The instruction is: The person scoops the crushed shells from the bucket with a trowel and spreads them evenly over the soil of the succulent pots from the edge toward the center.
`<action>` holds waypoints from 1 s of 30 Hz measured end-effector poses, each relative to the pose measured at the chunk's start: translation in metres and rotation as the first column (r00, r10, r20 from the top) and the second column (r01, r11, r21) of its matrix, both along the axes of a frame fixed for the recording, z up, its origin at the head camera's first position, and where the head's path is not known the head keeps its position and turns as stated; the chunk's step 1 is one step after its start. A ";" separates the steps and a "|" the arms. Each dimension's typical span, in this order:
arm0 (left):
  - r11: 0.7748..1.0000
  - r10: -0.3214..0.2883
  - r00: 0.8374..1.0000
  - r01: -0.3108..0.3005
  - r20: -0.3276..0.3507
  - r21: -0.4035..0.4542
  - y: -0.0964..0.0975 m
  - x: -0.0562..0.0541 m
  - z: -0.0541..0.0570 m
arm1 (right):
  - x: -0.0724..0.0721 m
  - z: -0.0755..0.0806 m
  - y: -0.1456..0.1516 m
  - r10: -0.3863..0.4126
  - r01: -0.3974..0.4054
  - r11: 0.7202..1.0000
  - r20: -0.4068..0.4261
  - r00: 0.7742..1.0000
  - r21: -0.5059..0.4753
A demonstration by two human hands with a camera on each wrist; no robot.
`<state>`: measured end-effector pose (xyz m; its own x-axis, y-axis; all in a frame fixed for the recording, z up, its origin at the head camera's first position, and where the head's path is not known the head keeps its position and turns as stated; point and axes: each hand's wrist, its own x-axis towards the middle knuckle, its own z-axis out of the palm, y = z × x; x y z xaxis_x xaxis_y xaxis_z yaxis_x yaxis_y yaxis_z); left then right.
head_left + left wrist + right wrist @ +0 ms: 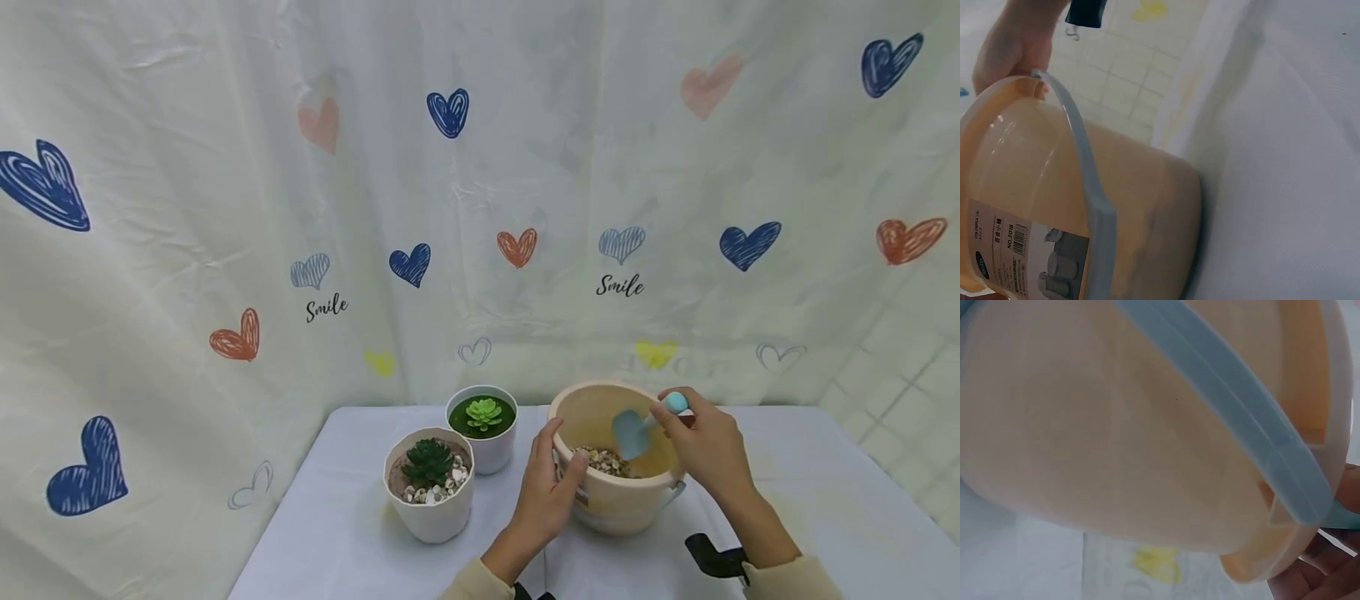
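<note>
A cream plastic bucket stands on the table with mixed small pebbles in its bottom. At the bucket's left side, my left hand grips the rim, thumb and fingers spread along it. My right hand is over the right rim and holds a small light-blue shovel, its round handle end showing above the fingers. The shovel's blade tilts down inside the bucket, above the pebbles. A grey-blue bail handle hangs down the bucket's outside. In the left wrist view, a printed label covers part of the bucket's wall.
To the left stand a white pot with a dark green succulent and pale stones, and behind it another white pot with a light green succulent. A white cloth covers the table. A heart-printed curtain hangs behind.
</note>
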<state>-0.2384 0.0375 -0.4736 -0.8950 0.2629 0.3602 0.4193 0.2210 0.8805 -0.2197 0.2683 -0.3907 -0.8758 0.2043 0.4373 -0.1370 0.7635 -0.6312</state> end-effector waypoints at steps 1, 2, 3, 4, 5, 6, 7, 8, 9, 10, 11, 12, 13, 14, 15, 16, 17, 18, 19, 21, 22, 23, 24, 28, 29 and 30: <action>1.000 0.007 1.000 -0.007 0.005 0.020 0.002 -0.001 0.000 | -0.001 -0.001 -0.001 0.007 -0.007 1.000 0.002 1.000 0.015; 0.999 0.012 1.000 -0.012 0.014 0.039 0.003 -0.002 0.000 | -0.003 -0.001 -0.002 0.018 -0.018 1.000 0.006 1.000 0.025; 0.998 0.018 1.000 -0.020 0.023 0.053 0.004 -0.003 -0.001 | -0.004 -0.002 -0.003 0.024 -0.024 0.999 0.010 1.000 0.033; 0.998 0.026 0.999 -0.028 0.031 0.064 0.005 -0.004 -0.001 | -0.005 -0.003 -0.004 0.027 -0.028 0.999 0.015 1.000 0.042; 0.997 0.027 0.999 -0.030 0.040 0.075 0.006 -0.004 -0.001 | -0.006 -0.003 -0.005 0.032 -0.033 0.998 0.018 0.999 0.051; 0.996 0.031 0.999 -0.035 0.042 0.080 0.007 -0.005 -0.002 | -0.006 -0.004 -0.006 0.034 -0.035 0.998 0.024 0.999 0.059; 0.996 0.034 0.998 -0.037 0.046 0.083 0.007 -0.005 -0.003 | -0.007 -0.004 -0.008 0.038 -0.040 0.997 0.029 0.999 0.063; 0.996 0.037 0.998 -0.041 0.050 0.083 0.007 -0.005 -0.004 | -0.008 -0.004 -0.009 0.043 -0.045 0.997 0.035 0.998 0.069; 0.996 0.041 0.998 -0.045 0.052 0.081 0.007 -0.005 -0.005 | -0.009 -0.005 -0.011 0.042 -0.045 0.996 0.041 0.998 0.076; 0.996 0.039 0.998 -0.044 0.056 0.082 0.007 -0.005 -0.006 | -0.010 -0.006 -0.012 0.043 -0.047 0.995 0.047 0.998 0.083; 0.996 0.036 0.998 -0.041 0.058 0.082 0.007 -0.006 -0.006 | -0.011 -0.006 -0.014 0.048 -0.053 0.995 0.055 0.997 0.090; 0.996 0.032 0.998 -0.037 0.060 0.079 0.007 -0.006 -0.007 | -0.012 -0.007 -0.015 0.050 -0.056 0.994 0.064 0.997 0.092; 0.996 0.027 0.997 -0.032 0.066 0.078 0.006 -0.007 -0.008 | -0.013 -0.007 -0.017 0.054 -0.061 0.994 0.070 0.996 0.096; 0.997 0.020 0.997 -0.026 0.074 0.079 0.006 -0.007 -0.009 | -0.014 -0.007 -0.018 0.055 -0.062 0.993 0.075 0.996 0.102; 0.996 0.011 0.997 -0.018 0.080 0.083 0.005 -0.007 -0.009 | -0.014 -0.007 -0.019 0.054 -0.062 0.992 0.078 0.995 0.107; 0.996 0.002 0.996 -0.009 0.084 0.086 0.005 -0.008 -0.010 | -0.015 -0.007 -0.020 0.059 -0.067 0.992 0.078 0.995 0.107; 0.996 -0.006 0.996 -0.002 0.087 0.090 0.004 -0.008 -0.010 | -0.016 -0.007 -0.021 0.063 -0.072 0.991 0.078 0.995 0.111; 0.996 -0.012 0.996 0.003 0.092 0.094 0.003 -0.008 -0.010 | -0.017 -0.007 -0.022 0.063 -0.071 0.991 0.076 0.995 0.111; 0.995 -0.018 0.995 0.009 0.093 0.100 0.002 -0.009 -0.010 | -0.018 -0.007 -0.022 0.065 -0.073 0.991 0.073 0.995 0.114; 0.994 -0.035 0.995 0.025 0.090 0.109 0.001 -0.009 -0.010 | -0.020 -0.007 -0.023 0.059 -0.067 0.990 0.071 0.996 0.121; 0.994 -0.040 0.995 0.030 0.090 0.108 0.000 -0.010 -0.010 | -0.021 -0.007 -0.024 0.056 -0.065 0.990 0.075 0.996 0.122; 0.994 -0.041 0.995 0.032 0.091 0.104 -0.001 -0.010 -0.010 | -0.021 -0.007 -0.024 0.054 -0.064 0.990 0.082 0.995 0.125; 0.994 -0.042 0.995 0.033 0.091 0.102 -0.002 -0.010 -0.010 | -0.022 -0.007 -0.025 0.053 -0.064 0.990 0.089 0.995 0.123; 0.995 -0.045 0.994 0.036 0.096 0.097 -0.002 -0.011 -0.012 | -0.021 -0.005 -0.024 0.055 -0.069 0.992 0.126 0.990 0.107; 0.994 -0.048 0.994 0.039 0.096 0.098 -0.001 -0.011 -0.012 | -0.020 -0.005 -0.023 0.054 -0.068 0.993 0.130 0.990 0.102; 0.994 -0.054 0.994 0.044 0.096 0.102 0.000 -0.012 -0.012 | -0.019 -0.004 -0.022 0.053 -0.066 0.993 0.134 0.990 0.093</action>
